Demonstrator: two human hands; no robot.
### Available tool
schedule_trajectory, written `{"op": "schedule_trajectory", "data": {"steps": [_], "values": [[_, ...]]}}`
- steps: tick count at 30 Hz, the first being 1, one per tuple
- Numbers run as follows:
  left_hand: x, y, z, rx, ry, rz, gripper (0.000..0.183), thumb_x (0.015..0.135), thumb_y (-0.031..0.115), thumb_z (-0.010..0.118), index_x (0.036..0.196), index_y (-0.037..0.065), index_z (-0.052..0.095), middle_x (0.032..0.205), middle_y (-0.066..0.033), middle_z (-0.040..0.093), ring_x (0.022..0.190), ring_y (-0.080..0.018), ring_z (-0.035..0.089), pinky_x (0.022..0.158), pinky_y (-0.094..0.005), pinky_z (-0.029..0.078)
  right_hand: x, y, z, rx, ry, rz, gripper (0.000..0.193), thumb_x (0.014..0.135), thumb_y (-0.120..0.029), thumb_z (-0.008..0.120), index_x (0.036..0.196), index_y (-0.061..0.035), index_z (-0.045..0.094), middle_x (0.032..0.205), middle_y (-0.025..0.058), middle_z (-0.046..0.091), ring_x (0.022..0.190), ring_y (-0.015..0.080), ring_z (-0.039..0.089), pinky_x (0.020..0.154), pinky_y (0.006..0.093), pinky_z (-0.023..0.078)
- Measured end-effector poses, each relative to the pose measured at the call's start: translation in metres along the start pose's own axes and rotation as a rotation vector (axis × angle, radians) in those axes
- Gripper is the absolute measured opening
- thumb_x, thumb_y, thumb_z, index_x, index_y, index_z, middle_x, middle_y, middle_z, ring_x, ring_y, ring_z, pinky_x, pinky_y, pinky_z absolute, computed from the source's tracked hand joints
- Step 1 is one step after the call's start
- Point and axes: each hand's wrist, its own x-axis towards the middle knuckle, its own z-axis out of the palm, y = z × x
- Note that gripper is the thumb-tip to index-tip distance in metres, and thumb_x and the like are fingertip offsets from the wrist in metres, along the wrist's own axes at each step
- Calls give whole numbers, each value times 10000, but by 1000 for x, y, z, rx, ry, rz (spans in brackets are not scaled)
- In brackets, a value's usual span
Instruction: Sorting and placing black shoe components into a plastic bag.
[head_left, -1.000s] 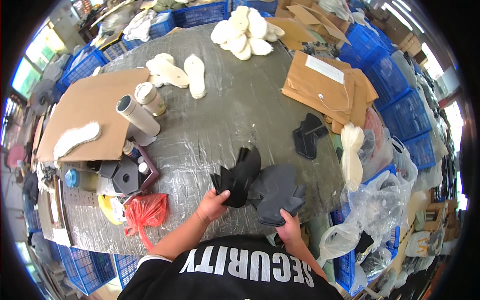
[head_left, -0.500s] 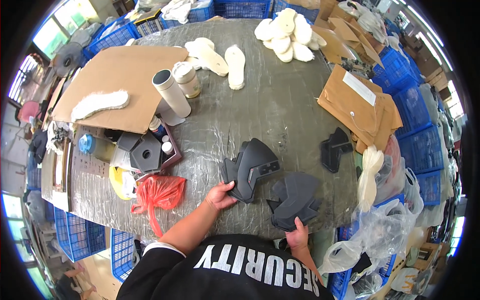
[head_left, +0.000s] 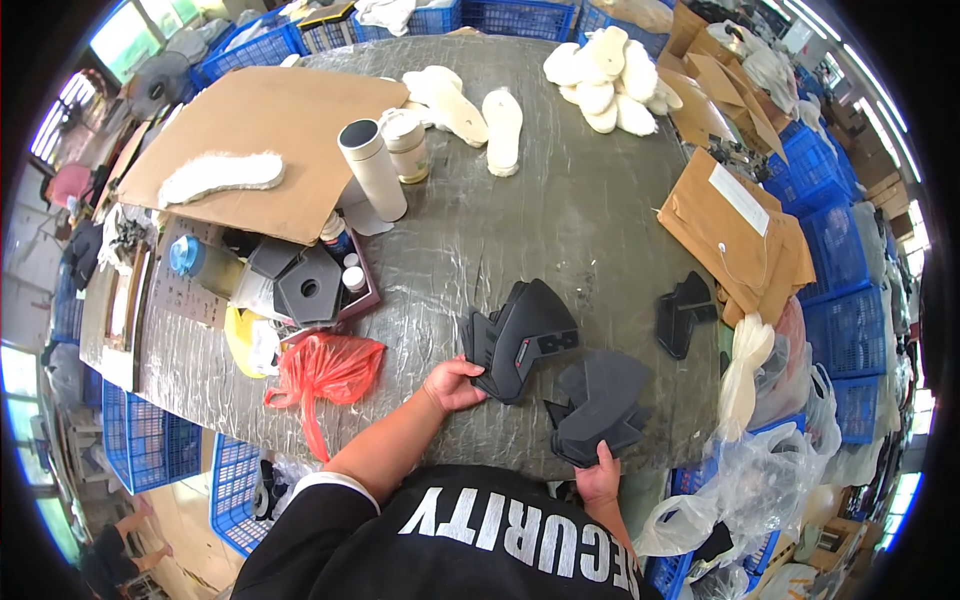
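Observation:
My left hand (head_left: 456, 384) is closed on the lower left edge of a stack of black moulded pieces (head_left: 524, 340), angular in outline with a raised band across the top one. To the right, another stack of matte dark pieces (head_left: 600, 400) lies close beside it, its layers slightly fanned out. My right hand (head_left: 599, 474) grips that stack's near edge, thumb on top and fingers partly hidden beneath. A smaller black moulded piece (head_left: 684, 315) lies apart on the table, farther right. Both held stacks are near the table's front edge.
On the left are a red plastic bag (head_left: 328, 368), a box of bottles (head_left: 358, 290), a white tumbler (head_left: 372, 170) and a cardboard sheet (head_left: 270, 110). Fleecy insoles (head_left: 612, 80) are piled at the back. Brown envelopes (head_left: 735, 225) lie on the right, beside blue crates (head_left: 838, 300).
The view has shifted, so the table and its contents appear farther right. Both hands keep their grip on the two stacks, with little visible movement relative to them.

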Motion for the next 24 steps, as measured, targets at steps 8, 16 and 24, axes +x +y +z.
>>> {"op": "schedule_trajectory", "data": {"steps": [8,16,24], "values": [[-1,3,1,-89,40,-21,580,694,-9,554,1260,-13,424,1258,-173,495,1181,-322,467,1036,-477,316,2,-1,-1,-18,-5,9,473,849,-67,540,1300,-63,397,1291,104,460,1172,291,464,990,494,370],[1,-3,-9,20,-46,10,565,705,-55,547,1257,-20,435,1279,-178,482,1199,-314,456,1038,-470,312,3,-3,-5,-68,-32,5,476,865,-106,524,1320,-86,383,1303,95,460,1193,292,450,988,505,366],[-1,-3,-4,9,-88,19,563,711,-57,546,1261,-29,427,1273,-191,482,1194,-314,462,1042,-465,306,6,-3,-15,-41,-20,29,493,857,-88,522,1328,-106,378,1306,86,458,1190,292,454,985,508,369]]}}
